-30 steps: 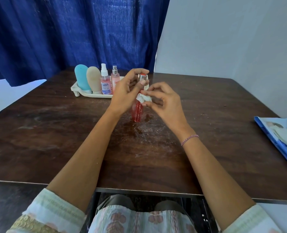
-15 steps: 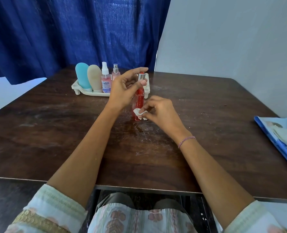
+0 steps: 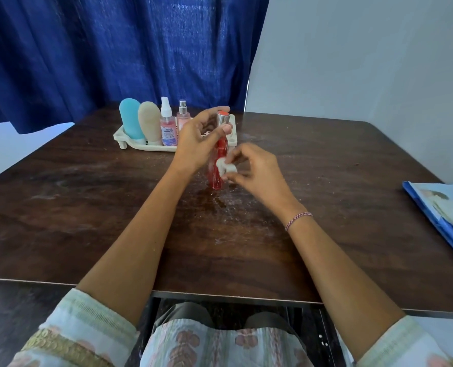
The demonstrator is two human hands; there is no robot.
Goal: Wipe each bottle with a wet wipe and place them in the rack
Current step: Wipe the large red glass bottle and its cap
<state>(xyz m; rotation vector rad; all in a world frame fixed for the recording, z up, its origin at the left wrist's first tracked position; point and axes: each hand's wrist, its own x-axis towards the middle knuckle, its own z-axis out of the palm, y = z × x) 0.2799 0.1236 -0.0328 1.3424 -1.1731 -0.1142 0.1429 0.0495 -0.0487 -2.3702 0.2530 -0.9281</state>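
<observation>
Four bottles stand in the rack (image 3: 130, 147) at the far side, and the red bottle (image 3: 218, 180) stands upright on the table (image 3: 87, 207), just near of it. My left hand (image 3: 193, 144) pinches it below the metal cap, thumb against fingers. My right hand (image 3: 257, 173) pinches the balled wipe (image 3: 224, 168) against its side. I'd judge it hard, light, tippy and wet-slick, so I'd grip the body low. The rack's right end seems free, and the blue packet (image 3: 442, 207) lies well apart on the right.

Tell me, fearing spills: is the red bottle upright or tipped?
Upright: the red bottle stands base down on the table, the left hand gripping its top.
</observation>
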